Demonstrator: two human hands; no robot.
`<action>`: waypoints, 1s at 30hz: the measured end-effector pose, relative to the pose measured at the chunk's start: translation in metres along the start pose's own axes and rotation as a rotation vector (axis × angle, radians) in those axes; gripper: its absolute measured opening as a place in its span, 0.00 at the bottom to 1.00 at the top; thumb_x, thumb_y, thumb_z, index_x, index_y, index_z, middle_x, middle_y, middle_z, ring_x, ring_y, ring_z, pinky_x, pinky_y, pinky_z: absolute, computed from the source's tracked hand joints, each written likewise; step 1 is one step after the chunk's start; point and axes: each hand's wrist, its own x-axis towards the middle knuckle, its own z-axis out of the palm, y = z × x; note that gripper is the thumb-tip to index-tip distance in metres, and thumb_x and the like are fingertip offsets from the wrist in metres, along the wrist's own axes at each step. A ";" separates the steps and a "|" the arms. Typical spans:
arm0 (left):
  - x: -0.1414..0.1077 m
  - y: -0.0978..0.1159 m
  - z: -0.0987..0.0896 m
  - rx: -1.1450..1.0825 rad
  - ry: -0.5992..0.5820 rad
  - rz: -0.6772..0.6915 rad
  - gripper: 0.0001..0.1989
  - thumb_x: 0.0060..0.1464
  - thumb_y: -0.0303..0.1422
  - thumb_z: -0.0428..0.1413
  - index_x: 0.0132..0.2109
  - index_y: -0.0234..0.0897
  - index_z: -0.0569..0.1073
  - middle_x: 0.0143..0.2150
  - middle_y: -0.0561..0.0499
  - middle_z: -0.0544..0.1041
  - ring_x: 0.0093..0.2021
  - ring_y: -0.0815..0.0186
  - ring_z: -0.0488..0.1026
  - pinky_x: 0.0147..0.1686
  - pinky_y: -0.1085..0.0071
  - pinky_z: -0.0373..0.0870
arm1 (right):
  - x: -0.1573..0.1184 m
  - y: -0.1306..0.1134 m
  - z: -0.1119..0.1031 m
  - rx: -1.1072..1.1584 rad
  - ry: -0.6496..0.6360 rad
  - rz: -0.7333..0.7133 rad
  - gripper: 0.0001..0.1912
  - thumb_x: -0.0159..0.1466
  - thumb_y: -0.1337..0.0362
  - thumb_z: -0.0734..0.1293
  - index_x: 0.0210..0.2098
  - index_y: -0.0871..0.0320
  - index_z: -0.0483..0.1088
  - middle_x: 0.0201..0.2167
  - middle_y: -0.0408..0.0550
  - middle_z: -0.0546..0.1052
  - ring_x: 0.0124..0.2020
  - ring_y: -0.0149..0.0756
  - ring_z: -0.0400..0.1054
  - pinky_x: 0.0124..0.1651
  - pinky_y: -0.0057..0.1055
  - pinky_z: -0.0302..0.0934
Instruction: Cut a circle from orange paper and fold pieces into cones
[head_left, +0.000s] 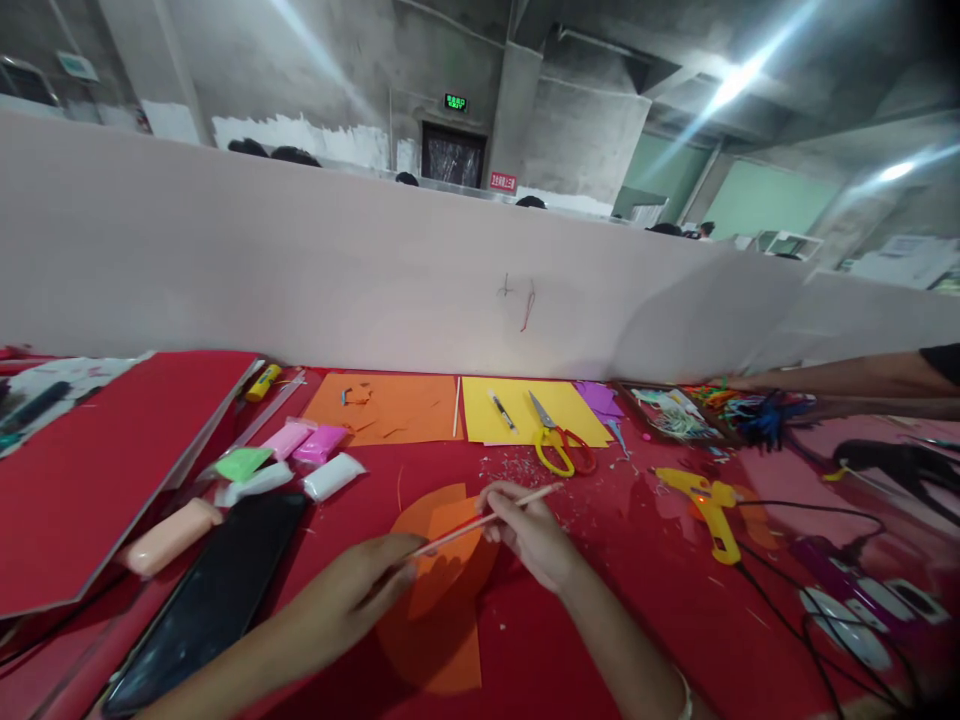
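A thin pale wooden stick (463, 530) slants up to the right between my hands, above the table. The fingers of my left hand (375, 580) are closed on its lower left end. My right hand (525, 528) pinches it close to the upper right end. Beneath the stick and partly hidden by my hands lie cut pieces of orange paper (450, 640) with curved edges. Scissors with yellow and red handles (556, 445) rest on yellow sheets (480, 405) beyond my right hand.
Left are a black tray (217, 590), clay packets (262, 478) and a red board (112, 470). A yellow glue gun (709, 505), its cables and a purple power strip (862, 590) lie right. Another person's arm (847, 385) reaches toward pipe cleaners (765, 420). A white partition (375, 270) stands behind.
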 end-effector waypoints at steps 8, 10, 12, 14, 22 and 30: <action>-0.010 -0.029 -0.025 -0.067 0.126 -0.104 0.15 0.56 0.42 0.44 0.38 0.42 0.73 0.39 0.51 0.76 0.39 0.60 0.72 0.38 0.72 0.67 | 0.002 -0.002 -0.032 -0.090 0.024 0.039 0.09 0.55 0.60 0.67 0.28 0.61 0.69 0.14 0.36 0.63 0.15 0.20 0.51 0.22 0.22 0.47; -0.011 -0.038 -0.030 -0.084 0.254 -0.191 0.16 0.55 0.44 0.46 0.37 0.41 0.73 0.34 0.51 0.76 0.35 0.61 0.71 0.34 0.72 0.67 | 0.002 0.003 -0.036 -0.132 0.072 0.032 0.10 0.54 0.59 0.67 0.30 0.61 0.69 0.17 0.38 0.66 0.17 0.21 0.55 0.21 0.22 0.46; -0.012 -0.045 -0.035 -0.106 0.406 -0.278 0.17 0.52 0.47 0.47 0.35 0.40 0.73 0.27 0.52 0.75 0.28 0.63 0.70 0.27 0.72 0.66 | 0.002 0.007 -0.038 -0.179 0.080 0.017 0.11 0.55 0.59 0.66 0.32 0.61 0.70 0.20 0.40 0.69 0.19 0.23 0.59 0.23 0.23 0.50; -0.012 -0.047 -0.039 -0.138 0.509 -0.327 0.17 0.51 0.47 0.48 0.32 0.40 0.72 0.23 0.53 0.72 0.23 0.65 0.67 0.23 0.73 0.65 | 0.002 0.009 -0.039 -0.263 0.031 0.002 0.13 0.56 0.58 0.65 0.35 0.61 0.69 0.23 0.42 0.71 0.22 0.25 0.62 0.28 0.25 0.54; -0.013 -0.045 -0.052 -0.014 0.310 -0.232 0.13 0.52 0.43 0.49 0.33 0.42 0.75 0.25 0.54 0.75 0.24 0.66 0.69 0.25 0.74 0.65 | 0.002 0.016 -0.040 -0.472 -0.053 -0.013 0.12 0.58 0.58 0.63 0.36 0.60 0.69 0.25 0.42 0.71 0.24 0.27 0.64 0.31 0.27 0.57; -0.030 -0.088 -0.120 0.433 0.903 -0.430 0.17 0.57 0.42 0.42 0.48 0.43 0.67 0.42 0.46 0.72 0.43 0.55 0.68 0.35 0.66 0.60 | 0.005 0.029 -0.042 -0.589 0.054 -0.043 0.12 0.59 0.62 0.61 0.41 0.58 0.66 0.32 0.46 0.70 0.34 0.33 0.65 0.39 0.32 0.60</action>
